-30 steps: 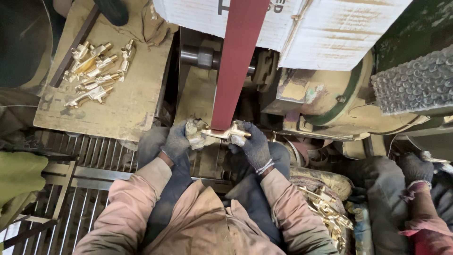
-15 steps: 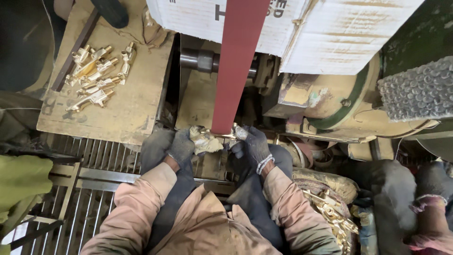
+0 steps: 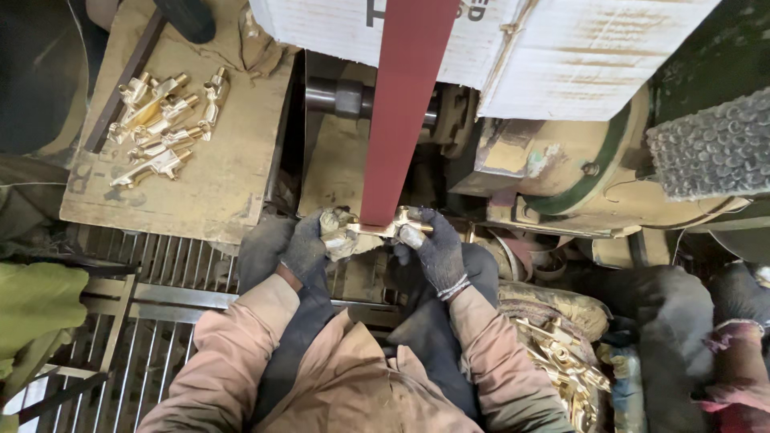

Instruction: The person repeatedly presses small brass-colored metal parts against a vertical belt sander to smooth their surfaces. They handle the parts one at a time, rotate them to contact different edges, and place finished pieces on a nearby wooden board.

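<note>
Centre frame: left hand (image 3: 309,244) and right hand (image 3: 433,248), both in dark gloves, each clasp one end of a brass fitting (image 3: 377,228) pressed against the lower end of the red sanding belt (image 3: 401,104). Upper left: finished brass fittings (image 3: 160,124) lie grouped on the bench (image 3: 233,176). Lower right: a heap of brass parts (image 3: 561,365).

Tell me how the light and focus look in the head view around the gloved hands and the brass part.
Head view: flat, even light; the brass part glints between the left hand and right hand; the red belt looks smooth, without visible grain; the brass fittings on the board are sharp; deep shadow fills the machine gap; edges bow slightly from the wide lens.
</note>
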`<state>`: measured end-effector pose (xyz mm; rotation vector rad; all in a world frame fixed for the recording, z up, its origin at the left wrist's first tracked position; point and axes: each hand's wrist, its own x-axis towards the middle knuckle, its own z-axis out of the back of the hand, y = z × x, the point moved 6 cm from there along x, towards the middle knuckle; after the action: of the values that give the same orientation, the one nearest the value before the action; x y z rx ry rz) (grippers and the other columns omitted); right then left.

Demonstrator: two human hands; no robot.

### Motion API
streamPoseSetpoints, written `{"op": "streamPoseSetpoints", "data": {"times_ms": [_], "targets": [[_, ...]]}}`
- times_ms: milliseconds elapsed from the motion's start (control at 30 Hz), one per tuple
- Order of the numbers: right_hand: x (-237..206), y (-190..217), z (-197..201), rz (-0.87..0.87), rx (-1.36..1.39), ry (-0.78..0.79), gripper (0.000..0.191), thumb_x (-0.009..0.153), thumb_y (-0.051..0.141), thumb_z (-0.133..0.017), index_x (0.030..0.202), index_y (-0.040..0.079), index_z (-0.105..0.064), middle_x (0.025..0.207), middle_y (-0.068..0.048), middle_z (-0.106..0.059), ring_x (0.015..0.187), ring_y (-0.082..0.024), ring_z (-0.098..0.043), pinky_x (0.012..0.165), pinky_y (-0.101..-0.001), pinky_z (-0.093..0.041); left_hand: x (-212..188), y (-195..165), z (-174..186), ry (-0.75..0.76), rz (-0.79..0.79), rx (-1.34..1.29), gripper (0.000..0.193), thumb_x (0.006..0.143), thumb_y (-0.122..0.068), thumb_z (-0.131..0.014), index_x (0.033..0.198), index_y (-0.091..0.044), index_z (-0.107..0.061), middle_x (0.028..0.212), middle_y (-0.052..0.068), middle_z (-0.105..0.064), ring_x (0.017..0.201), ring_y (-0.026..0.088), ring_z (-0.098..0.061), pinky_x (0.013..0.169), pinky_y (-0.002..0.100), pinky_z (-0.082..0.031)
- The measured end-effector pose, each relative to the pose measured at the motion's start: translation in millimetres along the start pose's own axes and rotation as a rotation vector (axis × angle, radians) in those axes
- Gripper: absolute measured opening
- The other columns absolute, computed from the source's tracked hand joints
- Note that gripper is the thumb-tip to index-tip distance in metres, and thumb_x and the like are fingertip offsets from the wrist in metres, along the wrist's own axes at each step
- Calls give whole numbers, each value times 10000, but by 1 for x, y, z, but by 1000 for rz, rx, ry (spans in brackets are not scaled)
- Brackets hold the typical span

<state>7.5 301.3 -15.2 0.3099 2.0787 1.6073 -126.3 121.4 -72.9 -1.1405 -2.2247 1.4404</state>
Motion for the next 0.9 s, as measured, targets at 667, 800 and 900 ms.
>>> {"op": "streamPoseSetpoints", "data": {"times_ms": [667,800,900], "targets": [[-9,13,-7,41,-75,-27,325,936,123,-689,1210,-42,-627,874,-63,-735,602,-99,-639,529,-242,-522,3,18,10,9,106,-124,345,859,73,-674,1198,10,-654,982,108,-731,784,175,-690,626,276,-552],[-3,6,-6,-72,-110,-76,282,955,169,-682,1123,-57,-663,760,-104,-729,482,-129,-602,421,-268,-458,10,32,16,-120,201,-89,279,869,49,-672,1146,19,-687,952,109,-742,802,191,-722,663,306,-596],[6,-6,-4,-201,-55,-106,294,950,197,-687,1076,-65,-644,678,-126,-689,421,-165,-584,370,-298,-440,12,40,20,-191,270,-35,272,843,52,-676,1111,5,-680,933,103,-737,761,203,-709,609,335,-586]]}}
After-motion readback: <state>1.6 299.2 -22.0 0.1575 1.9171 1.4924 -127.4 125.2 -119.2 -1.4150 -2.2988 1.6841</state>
